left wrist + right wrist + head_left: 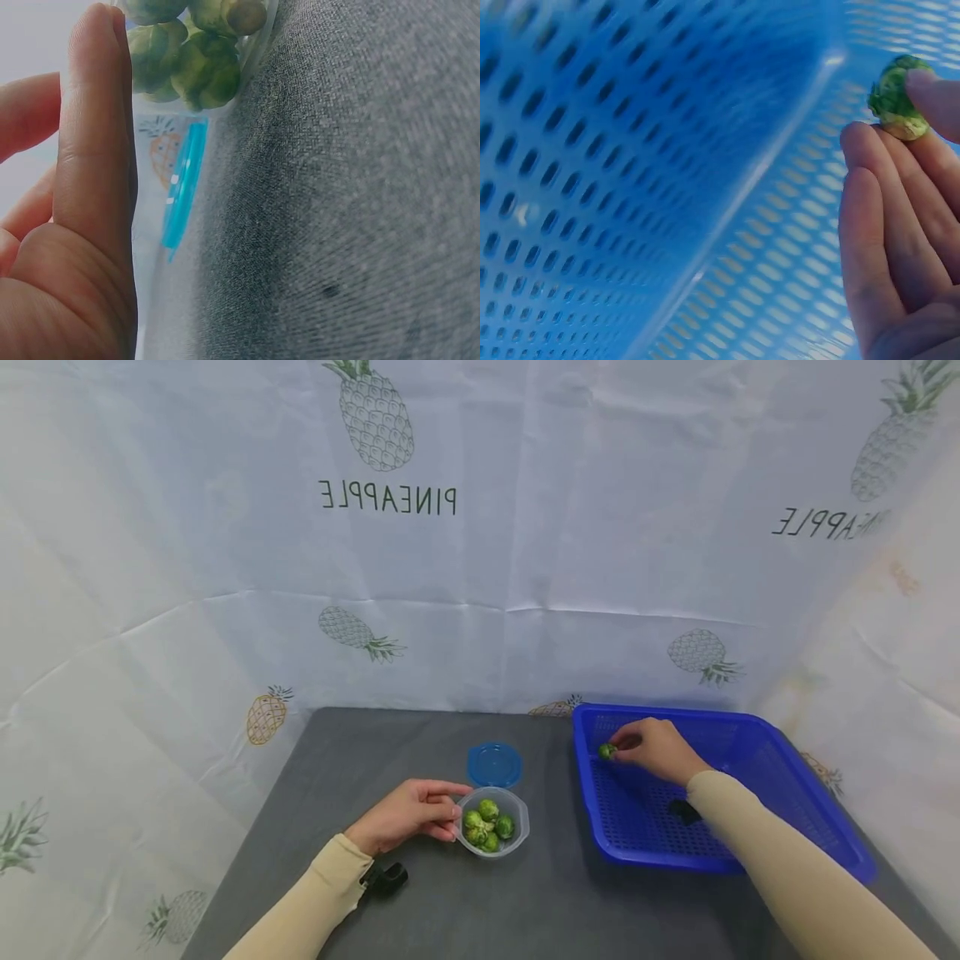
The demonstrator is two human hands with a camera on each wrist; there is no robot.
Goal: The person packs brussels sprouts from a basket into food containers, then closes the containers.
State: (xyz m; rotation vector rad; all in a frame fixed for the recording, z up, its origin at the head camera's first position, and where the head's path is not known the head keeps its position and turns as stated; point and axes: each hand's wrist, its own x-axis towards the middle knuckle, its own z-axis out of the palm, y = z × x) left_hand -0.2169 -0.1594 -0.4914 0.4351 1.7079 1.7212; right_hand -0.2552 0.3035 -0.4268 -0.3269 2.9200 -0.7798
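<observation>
My right hand [660, 749] pinches a green Brussels sprout [607, 751] between thumb and fingers, inside the left part of the blue plastic basket [588, 793]. Up close in the right wrist view, the sprout [900, 97] shows a pale cut end. My left hand [412, 817] is at the left side of a small clear plastic container [522, 827], its fairly straight fingers touching the rim. Several Brussels sprouts [488, 811] lie in that container. In the left wrist view the straight thumb [94, 135] stands beside the sprouts.
A round blue lid [495, 766] lies flat on the grey table [360, 752], just behind the clear container. The basket's perforated wall [570, 150] rises around the right hand. White pineapple-print cloth [480, 560] hangs behind and at both sides of the table.
</observation>
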